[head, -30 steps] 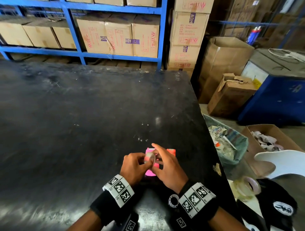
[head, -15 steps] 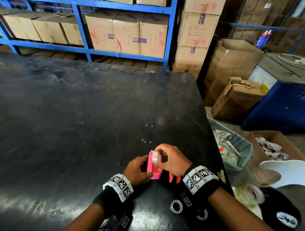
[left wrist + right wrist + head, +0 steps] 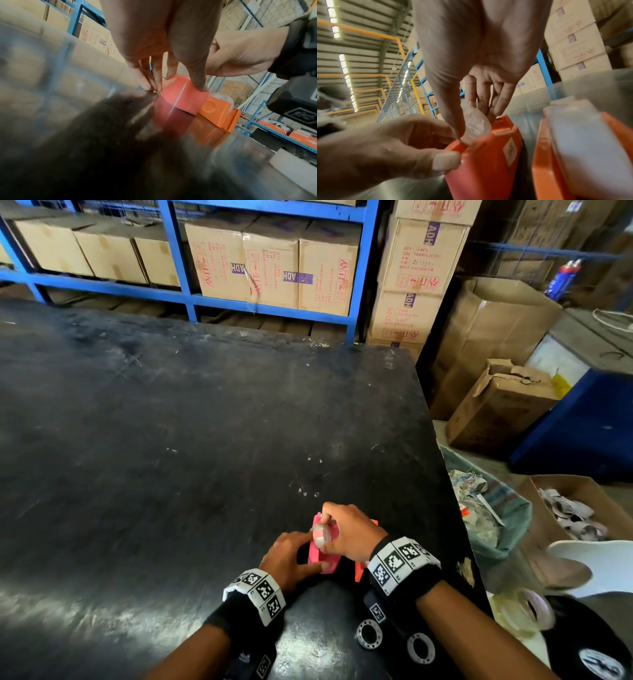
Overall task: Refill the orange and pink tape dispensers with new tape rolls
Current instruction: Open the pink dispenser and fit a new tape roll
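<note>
- Standing on edge on the black counter (image 3: 171, 440), pink dispenser (image 3: 320, 556) steadied by left hand (image 3: 291, 559), fingers curled against its side
- Right hand (image 3: 346, 530) fingers pinch clear tape roll (image 3: 475, 125) at dispenser's top opening
- Orange dispenser (image 3: 217, 112) just beside

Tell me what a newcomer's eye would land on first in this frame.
The bright pink tape dispenser near the black table's front edge, gripped by the left hand while the right hand pinches a clear tape roll at its top. Just right of it stands the orange dispenser. Behind the table, blue shelving holds cardboard boxes.
</note>
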The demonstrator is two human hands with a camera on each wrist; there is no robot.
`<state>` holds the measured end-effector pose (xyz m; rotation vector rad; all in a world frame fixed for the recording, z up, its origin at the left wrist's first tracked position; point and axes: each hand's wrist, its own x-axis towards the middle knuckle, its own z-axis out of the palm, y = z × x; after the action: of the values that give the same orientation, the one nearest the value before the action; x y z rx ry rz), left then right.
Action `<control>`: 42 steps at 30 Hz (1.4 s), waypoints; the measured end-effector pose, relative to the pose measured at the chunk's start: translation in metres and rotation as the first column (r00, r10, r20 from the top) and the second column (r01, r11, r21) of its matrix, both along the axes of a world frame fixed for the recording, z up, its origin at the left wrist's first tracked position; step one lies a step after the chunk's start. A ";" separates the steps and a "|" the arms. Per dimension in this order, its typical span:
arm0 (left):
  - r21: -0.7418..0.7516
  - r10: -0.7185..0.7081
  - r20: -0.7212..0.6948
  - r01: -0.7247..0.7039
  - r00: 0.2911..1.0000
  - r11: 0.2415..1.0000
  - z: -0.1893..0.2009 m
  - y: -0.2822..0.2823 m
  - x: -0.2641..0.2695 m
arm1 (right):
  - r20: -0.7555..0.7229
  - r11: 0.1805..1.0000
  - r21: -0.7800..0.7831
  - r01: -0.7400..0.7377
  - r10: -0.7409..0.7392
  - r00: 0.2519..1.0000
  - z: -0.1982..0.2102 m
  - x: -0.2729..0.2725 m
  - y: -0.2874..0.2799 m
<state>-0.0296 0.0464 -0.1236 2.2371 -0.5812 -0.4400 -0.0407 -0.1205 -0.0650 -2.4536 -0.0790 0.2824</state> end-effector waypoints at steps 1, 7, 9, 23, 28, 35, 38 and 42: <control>0.013 0.006 0.000 -0.006 1.000 1.000 0.000 0.000 0.000 | -0.008 1.000 0.005 0.004 -0.004 1.000 -0.001 0.001 -0.002; 0.041 0.042 -0.020 -0.041 0.999 0.998 0.004 -0.002 -0.002 | -0.012 1.000 -0.025 0.018 -0.018 1.000 -0.006 -0.001 -0.011; 0.026 0.031 -0.029 -0.030 0.999 0.999 0.006 -0.002 -0.002 | -0.002 0.999 -0.030 0.014 -0.014 1.000 -0.005 -0.002 -0.010; 0.020 0.034 -0.053 -0.033 0.998 0.999 0.007 -0.001 0.000 | 0.013 0.993 -0.114 -0.036 0.038 0.999 0.001 -0.008 -0.001; 0.054 0.042 -0.096 -0.037 0.995 0.998 0.012 -0.002 0.006 | -0.044 0.992 -0.123 0.039 -0.045 0.998 0.001 -0.004 -0.006; 0.078 0.052 -0.106 -0.044 0.993 0.996 0.009 -0.001 0.008 | -0.049 0.984 0.062 0.166 -0.163 0.985 -0.011 -0.002 -0.003; 0.092 0.063 -0.109 -0.054 0.992 0.994 0.008 -0.001 0.008 | -0.034 0.982 0.073 0.173 -0.171 0.985 -0.013 -0.001 -0.003; 0.093 0.071 -0.107 -0.061 0.992 0.994 0.007 -0.001 0.008 | -0.035 0.985 0.075 0.157 -0.154 0.987 -0.012 -0.001 -0.007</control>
<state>-0.0216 0.0453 -0.1164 2.2929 -0.4358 -0.5615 -0.0415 -0.1271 -0.0766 -2.3626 0.1118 0.2412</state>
